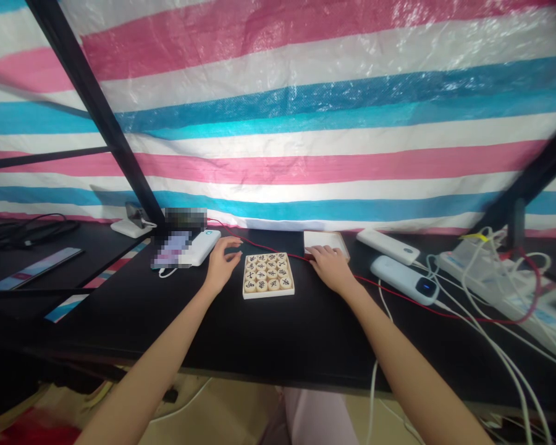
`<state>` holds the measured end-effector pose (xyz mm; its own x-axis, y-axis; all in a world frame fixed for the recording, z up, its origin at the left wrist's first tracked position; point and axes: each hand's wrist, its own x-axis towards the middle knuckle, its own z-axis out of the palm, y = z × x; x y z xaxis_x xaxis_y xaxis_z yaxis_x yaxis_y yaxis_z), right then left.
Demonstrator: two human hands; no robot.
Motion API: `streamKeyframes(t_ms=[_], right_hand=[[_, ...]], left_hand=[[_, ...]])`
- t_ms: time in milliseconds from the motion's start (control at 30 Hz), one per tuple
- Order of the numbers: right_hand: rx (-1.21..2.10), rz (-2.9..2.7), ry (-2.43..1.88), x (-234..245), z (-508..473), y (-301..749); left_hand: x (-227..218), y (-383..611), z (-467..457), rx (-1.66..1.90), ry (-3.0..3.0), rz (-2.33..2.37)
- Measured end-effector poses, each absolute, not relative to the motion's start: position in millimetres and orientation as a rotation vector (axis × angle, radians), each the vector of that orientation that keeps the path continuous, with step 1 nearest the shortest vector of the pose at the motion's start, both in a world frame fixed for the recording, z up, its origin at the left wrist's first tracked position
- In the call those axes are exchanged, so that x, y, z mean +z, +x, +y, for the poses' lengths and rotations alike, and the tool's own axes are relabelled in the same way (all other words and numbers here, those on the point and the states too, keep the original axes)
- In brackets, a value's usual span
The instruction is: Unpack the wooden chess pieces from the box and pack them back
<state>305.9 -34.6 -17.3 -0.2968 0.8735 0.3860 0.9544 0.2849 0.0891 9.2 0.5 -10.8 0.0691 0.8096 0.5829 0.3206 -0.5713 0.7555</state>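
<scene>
A white box (269, 295) filled with rows of round Chinese chess pieces (267, 272) lies face up on the black table; each piece bears a dark character. Just left of the box is my left hand (222, 264), empty, with thumb and fingers curved apart. To the right, my right hand (328, 267) rests with its fingers stretched over the near part of a shallow white box lid (338, 240). The lid's near left part is hidden under those fingers.
White power banks (389, 245) and a pale blue one (404, 279) lie on the right, beside a power strip (472, 272) with tangled cables. A red cable (393, 296) runs behind the box. Another power bank (202, 247) is on the left. A striped sheet (306, 167) hangs behind.
</scene>
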Motion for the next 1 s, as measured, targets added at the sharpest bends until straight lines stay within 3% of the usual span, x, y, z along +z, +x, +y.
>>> streamKeyframes(t_ms=[233,767,1000], right_hand=[[-0.388,-2.253,-1.412,-14,-41,288],[0.467,-2.139,-1.15,-36,-34,273],[0.658,-2.049,-1.171,-38,-33,270]], left_hand=[[-11,10,0,1.456,1.934,1.138],[-17,8,4,1.401,1.987,1.135],[-14,9,2,1.397,2.003,1.137]])
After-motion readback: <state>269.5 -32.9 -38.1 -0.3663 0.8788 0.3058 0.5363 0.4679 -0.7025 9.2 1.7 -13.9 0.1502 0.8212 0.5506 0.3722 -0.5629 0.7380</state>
